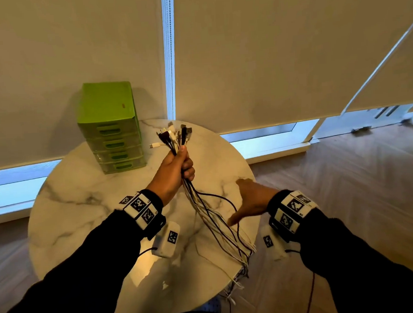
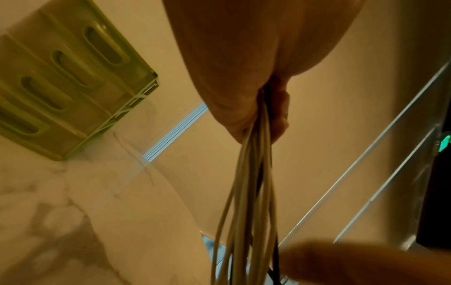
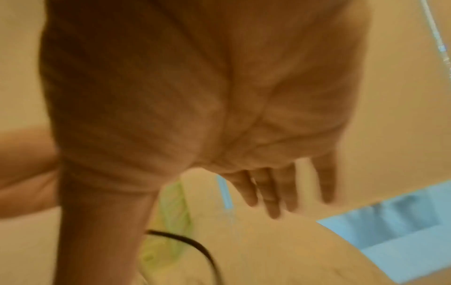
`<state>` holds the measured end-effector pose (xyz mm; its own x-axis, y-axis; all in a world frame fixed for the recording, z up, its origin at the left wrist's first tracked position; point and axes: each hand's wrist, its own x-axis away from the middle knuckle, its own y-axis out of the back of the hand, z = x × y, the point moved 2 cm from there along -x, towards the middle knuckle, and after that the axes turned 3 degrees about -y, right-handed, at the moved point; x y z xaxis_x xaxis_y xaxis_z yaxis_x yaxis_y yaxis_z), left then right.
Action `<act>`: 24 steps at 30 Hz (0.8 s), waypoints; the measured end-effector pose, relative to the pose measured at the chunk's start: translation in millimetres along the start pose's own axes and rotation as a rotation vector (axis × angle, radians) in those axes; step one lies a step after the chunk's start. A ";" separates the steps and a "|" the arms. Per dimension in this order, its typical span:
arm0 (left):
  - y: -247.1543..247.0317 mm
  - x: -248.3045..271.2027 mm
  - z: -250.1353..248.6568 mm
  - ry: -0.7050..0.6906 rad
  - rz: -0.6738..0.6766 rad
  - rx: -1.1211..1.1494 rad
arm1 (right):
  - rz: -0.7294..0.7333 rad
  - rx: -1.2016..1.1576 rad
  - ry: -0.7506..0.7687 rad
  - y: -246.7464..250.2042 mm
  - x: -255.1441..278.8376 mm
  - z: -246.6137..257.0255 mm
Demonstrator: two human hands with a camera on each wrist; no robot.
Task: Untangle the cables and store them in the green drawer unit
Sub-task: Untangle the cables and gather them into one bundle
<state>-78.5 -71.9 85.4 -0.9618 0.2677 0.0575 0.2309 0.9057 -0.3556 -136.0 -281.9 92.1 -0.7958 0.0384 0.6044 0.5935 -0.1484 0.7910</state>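
My left hand (image 1: 179, 165) grips a bundle of black and white cables (image 1: 214, 219) just below their plugs (image 1: 174, 134), raised above the round marble table (image 1: 82, 209). The loose cable ends trail down past the table's near right edge. In the left wrist view the cables (image 2: 246, 183) hang from my closed fist. My right hand (image 1: 250, 202) is spread with straight fingers beside the hanging strands, thumb close to them, holding nothing. The green drawer unit (image 1: 110, 128) stands at the table's back left with its drawers closed; it also appears in the left wrist view (image 2: 63, 81).
One white plug (image 1: 154, 145) lies on the table by the drawer unit. Roller blinds (image 1: 266, 42) cover the windows behind the table. Wooden floor (image 1: 361, 182) lies to the right. A dark wire (image 1: 310, 295) hangs from my right wrist.
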 end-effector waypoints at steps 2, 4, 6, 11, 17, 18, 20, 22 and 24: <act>-1.2 10.9 -8.1 -0.070 0.061 -0.222 | -0.086 -0.148 0.229 12.9 2.9 31.0; -1.2 22.5 -17.2 -0.128 0.110 -0.426 | -0.079 -0.260 0.406 16.6 5.2 64.3; 1.0 32.6 -25.4 -0.149 0.169 -0.514 | -0.043 -0.397 0.532 12.9 7.3 94.0; 24.9 49.9 -43.6 -0.161 0.092 -0.426 | -0.030 -0.918 0.562 3.2 18.3 141.1; 55.6 60.2 -54.2 -0.183 -0.016 -0.224 | 0.110 -1.183 0.482 12.6 30.0 174.5; 59.2 61.5 -56.9 -0.188 -0.025 -0.177 | 0.142 -1.176 0.492 14.8 30.8 177.9; 64.8 65.0 -62.5 -0.176 -0.035 -0.050 | 0.250 -1.167 0.513 17.9 34.7 183.1; 71.8 68.8 -65.4 -0.121 0.028 0.039 | 0.354 -1.140 0.541 17.1 39.2 188.2; 78.8 74.8 -68.7 -0.026 0.118 0.070 | 0.406 -1.054 0.581 13.1 44.7 195.2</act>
<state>-122.1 42.1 125.8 -0.9322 0.3617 -0.0119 0.3326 0.8432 -0.4223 -140.5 -89.3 148.1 -0.6736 -0.5918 0.4428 0.6357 -0.7695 -0.0613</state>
